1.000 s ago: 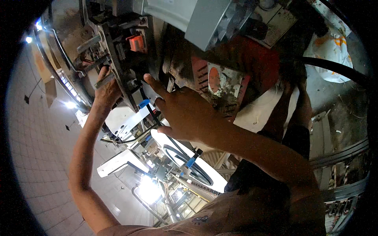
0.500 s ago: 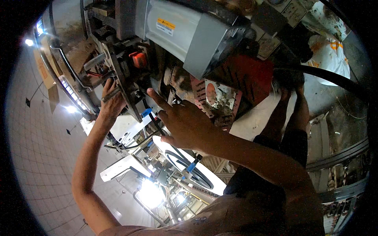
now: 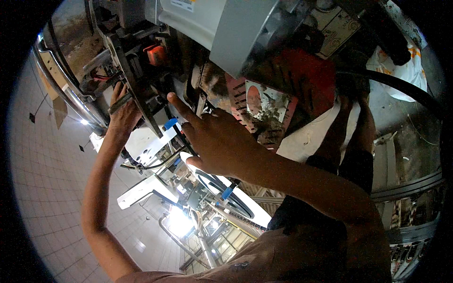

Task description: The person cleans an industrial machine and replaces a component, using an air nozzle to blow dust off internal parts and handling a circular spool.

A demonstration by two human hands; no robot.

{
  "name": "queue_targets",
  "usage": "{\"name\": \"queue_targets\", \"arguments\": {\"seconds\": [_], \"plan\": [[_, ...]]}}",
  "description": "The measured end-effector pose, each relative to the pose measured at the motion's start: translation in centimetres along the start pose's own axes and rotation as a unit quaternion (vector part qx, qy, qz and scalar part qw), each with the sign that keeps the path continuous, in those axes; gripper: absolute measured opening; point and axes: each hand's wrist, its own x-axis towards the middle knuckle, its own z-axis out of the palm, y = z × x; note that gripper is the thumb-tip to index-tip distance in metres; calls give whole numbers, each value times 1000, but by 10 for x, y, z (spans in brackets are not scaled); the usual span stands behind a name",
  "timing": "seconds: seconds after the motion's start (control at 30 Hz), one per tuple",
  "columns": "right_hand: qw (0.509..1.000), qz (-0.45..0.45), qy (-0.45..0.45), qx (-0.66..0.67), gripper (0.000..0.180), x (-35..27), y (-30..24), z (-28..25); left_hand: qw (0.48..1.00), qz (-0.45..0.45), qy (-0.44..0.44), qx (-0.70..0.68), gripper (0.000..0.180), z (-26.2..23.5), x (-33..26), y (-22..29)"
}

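My left hand (image 3: 124,114) reaches up into the machine beside a long dark metal plate (image 3: 134,89). A short metal bar (image 3: 121,102) crosses in front of its fingers, which look closed around something; what they grip is hidden. Red wires (image 3: 101,77) run just beyond the fingertips. My right hand (image 3: 222,141) hovers to the right of the plate with its index finger stretched toward dark machine parts and its thumb apart. Its other fingers are partly bent, and nothing shows in it. A blue fitting (image 3: 170,124) sits beside that index finger. Above is an orange-red part (image 3: 155,55).
A large grey motor housing (image 3: 240,40) hangs over the work area. Below it lies a dirty red slotted panel (image 3: 302,89). A black hose (image 3: 387,79) curves at right near a white bag (image 3: 401,70). White machine covers (image 3: 146,191) and a bright lamp (image 3: 180,222) stand lower left.
The whole view has shifted, so the motor housing sits higher and both hands appear slightly farther left. My left hand stays at the metal plate; my right index finger remains stretched out.
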Motion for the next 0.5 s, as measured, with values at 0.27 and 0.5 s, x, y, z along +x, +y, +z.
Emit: {"name": "queue_targets", "arguments": {"seconds": [0.27,0.5], "plan": [[999,2,-21,-32,70,0,1,2,993,-61,-39,-94,30,18,-1,3],[998,-17,22,-60,69,-4,-1,5,995,-37,4,-89,29,31,-2,0]]}}
